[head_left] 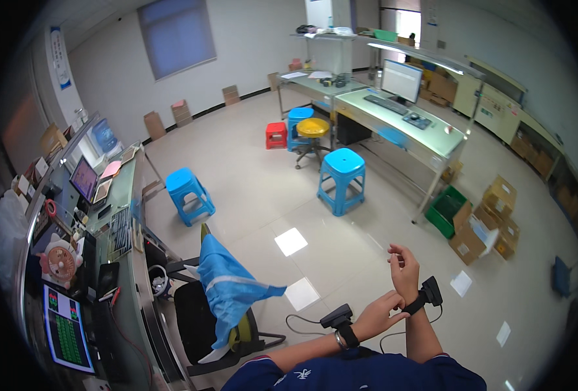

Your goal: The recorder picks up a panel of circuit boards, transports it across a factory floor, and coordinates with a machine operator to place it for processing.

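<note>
My left hand (380,314) reaches across to my right wrist, its fingers and thumb closing on the edge of a black wrist strap (414,305). A small black device (431,291) is fixed to that strap. My right hand (403,268) is raised, its fingers apart and loosely bent, with nothing in it. Around my left wrist sit a metal bracelet (339,339) and another black strap (348,335) bearing a black device (336,315). Thin black cables trail from both devices.
A black chair (191,313) draped with blue cloth (227,280) stands left, beside a cluttered desk (129,260). Ahead are a blue stool (342,171), a yellow round stool (313,127) and a computer table (393,116). Cardboard boxes (468,238) and a green crate (445,212) lie right.
</note>
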Available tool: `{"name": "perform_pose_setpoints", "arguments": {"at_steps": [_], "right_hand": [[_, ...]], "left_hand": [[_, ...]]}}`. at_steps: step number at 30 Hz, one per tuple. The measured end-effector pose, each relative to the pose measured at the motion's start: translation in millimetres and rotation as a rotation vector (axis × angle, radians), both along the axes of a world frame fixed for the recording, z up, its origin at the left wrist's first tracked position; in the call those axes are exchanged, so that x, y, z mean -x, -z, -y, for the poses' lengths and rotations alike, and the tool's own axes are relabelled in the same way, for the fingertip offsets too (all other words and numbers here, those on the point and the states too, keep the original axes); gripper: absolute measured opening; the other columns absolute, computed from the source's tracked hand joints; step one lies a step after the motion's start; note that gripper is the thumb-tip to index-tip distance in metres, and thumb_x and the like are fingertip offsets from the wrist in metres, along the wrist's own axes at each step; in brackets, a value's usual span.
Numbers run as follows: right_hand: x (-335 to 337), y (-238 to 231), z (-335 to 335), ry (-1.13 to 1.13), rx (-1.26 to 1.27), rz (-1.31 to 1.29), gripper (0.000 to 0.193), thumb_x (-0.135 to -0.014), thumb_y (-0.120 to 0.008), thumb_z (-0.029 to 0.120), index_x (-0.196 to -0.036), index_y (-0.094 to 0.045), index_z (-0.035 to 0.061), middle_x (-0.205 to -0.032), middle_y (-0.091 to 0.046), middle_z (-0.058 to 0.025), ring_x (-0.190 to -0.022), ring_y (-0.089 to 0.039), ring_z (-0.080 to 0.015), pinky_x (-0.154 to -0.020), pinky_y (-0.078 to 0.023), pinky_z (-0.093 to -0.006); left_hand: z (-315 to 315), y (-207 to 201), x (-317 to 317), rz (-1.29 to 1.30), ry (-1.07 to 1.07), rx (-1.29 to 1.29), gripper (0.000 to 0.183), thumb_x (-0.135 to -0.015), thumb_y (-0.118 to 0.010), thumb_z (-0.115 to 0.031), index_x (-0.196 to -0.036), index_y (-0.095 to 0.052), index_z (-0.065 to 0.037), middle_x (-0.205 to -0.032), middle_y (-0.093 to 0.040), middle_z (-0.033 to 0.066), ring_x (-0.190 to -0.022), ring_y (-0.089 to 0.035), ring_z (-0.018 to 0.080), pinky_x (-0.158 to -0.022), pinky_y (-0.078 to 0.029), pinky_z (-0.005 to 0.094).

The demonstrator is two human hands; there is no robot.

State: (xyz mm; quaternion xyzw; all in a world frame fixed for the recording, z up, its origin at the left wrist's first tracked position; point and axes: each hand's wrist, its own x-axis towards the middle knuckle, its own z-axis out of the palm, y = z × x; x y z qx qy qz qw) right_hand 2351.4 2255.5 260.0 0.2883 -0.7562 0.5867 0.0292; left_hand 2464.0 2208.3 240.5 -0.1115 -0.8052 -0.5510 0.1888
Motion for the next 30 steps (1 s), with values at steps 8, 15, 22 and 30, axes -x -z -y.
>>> {"name": "perform_pose_setpoints", "arguments": {"at_steps": [8, 15, 22, 30], "right_hand": [[159, -20, 163, -0.2, 0.031, -0.034, 0.021, -0.079, -0.045, 0.0, -0.098, -0.054, 0.0003, -0.087, -0.058, -0.0106, -0.074, -0.059, -0.0168, -0.064, -0.048, -0.0264], [247, -8, 326, -0.463, 0.078, 0.067, 0.023, -0.081, -0.045, 0.0, -0.102, -0.052, 0.0002, -0.091, -0.058, -0.0101, -0.075, -0.058, -0.0143, -0.063, -0.047, -0.025], [344, -5, 502, -0.552, 0.598, 1.162, 0.023, -0.082, -0.046, 0.004, -0.105, -0.049, 0.0033, -0.09, -0.054, -0.0042, -0.07, -0.051, -0.0098, -0.061, -0.043, -0.0204], [444, 34, 652, -0.438, 0.094, 0.486, 0.017, -0.084, -0.044, 0.009, -0.097, -0.052, 0.0026, -0.078, -0.056, -0.0027, -0.065, -0.053, -0.0087, -0.056, -0.043, -0.0214]], "left_hand": [[143, -14, 148, -0.03, -0.128, -0.042, 0.013, -0.077, -0.059, -0.012, -0.081, -0.049, -0.005, -0.077, -0.046, 0.0046, -0.057, -0.046, 0.0131, -0.05, -0.038, 0.0229], [278, -4, 235, 0.225, -0.287, -0.208, 0.02, -0.077, -0.061, -0.017, -0.088, -0.052, -0.004, -0.066, -0.05, 0.0019, -0.051, -0.042, 0.0094, -0.047, -0.034, 0.0233], [463, -9, 325, 0.142, -0.211, -0.028, 0.018, -0.076, -0.062, -0.017, -0.087, -0.053, -0.005, -0.069, -0.05, 0.0025, -0.053, -0.041, 0.0105, -0.049, -0.035, 0.0235], [643, 37, 425, 0.218, -0.141, -0.083, 0.014, -0.077, -0.06, -0.013, -0.088, -0.056, -0.006, -0.077, -0.056, 0.0032, -0.061, -0.049, 0.0114, -0.055, -0.04, 0.0235]]}}
